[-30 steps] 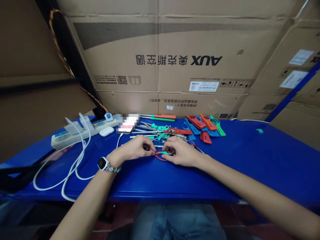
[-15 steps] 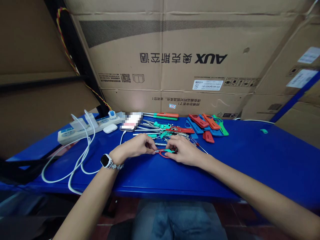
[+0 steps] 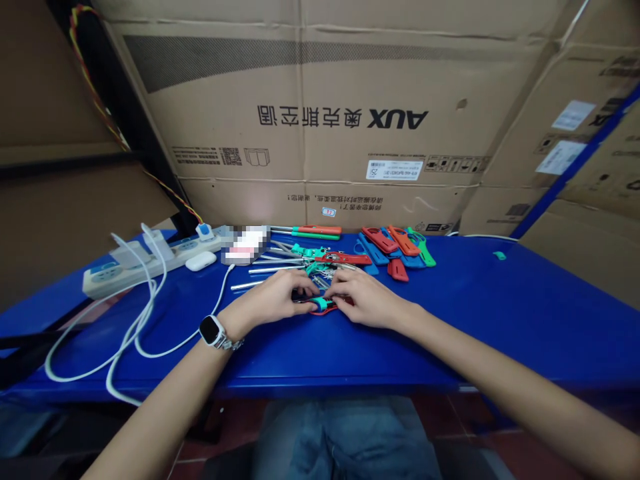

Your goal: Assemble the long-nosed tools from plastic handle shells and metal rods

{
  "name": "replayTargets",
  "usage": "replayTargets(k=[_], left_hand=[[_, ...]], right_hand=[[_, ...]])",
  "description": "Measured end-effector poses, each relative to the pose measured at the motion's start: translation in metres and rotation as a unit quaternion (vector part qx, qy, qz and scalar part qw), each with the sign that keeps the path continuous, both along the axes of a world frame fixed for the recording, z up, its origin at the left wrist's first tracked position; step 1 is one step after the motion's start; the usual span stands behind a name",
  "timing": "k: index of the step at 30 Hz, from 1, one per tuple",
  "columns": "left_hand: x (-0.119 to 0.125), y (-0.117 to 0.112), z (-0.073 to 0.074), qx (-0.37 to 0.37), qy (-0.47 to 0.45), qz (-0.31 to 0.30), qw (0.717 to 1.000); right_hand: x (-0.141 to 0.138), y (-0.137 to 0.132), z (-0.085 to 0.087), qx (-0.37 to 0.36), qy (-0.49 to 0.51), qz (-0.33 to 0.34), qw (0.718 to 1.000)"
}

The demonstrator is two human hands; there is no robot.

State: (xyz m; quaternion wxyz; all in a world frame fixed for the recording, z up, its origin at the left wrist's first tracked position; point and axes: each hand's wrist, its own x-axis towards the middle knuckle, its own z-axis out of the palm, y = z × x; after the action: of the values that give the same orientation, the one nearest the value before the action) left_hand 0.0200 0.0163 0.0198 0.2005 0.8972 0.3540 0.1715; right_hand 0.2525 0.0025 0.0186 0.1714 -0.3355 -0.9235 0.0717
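My left hand (image 3: 286,297), with a watch on its wrist, pinches the left part of a red lighter handle shell (image 3: 320,312) low over the table. A teal plastic part (image 3: 320,304) sits in the shell, between my hands. My right hand (image 3: 364,297) has its fingers closed on the right end of the same shell, hiding much of it. Just behind my hands lies a loose pile of metal tubes (image 3: 275,269), teal parts (image 3: 309,252) and a red handle piece (image 3: 345,258).
Red, blue, orange and green handle shells (image 3: 397,247) lie at back right. Long lighters (image 3: 315,231) rest along the cardboard (image 3: 340,67). To the left are a phone (image 3: 245,247), a white case (image 3: 201,261), a power strip (image 3: 107,277) and looping white cables (image 3: 143,320).
The view has turned slightly right. My hands stay close together on the red shell, and the teal part now shows nearer my left fingertips.
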Motion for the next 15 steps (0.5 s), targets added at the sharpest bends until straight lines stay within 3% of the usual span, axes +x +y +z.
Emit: replayTargets(k=[9,15], left_hand=[[-0.0004,-0.0014,-0.005,0.04,0.029,-0.012,0.999],[0.0002,-0.0037,-0.006,0.046,0.035,-0.011,0.998]], right_hand=[[0.0002,0.0025,0.0026,0.047,-0.071,0.053,0.995],[-0.0011,0.002,0.0057,0.029,-0.063,0.046,0.997]])
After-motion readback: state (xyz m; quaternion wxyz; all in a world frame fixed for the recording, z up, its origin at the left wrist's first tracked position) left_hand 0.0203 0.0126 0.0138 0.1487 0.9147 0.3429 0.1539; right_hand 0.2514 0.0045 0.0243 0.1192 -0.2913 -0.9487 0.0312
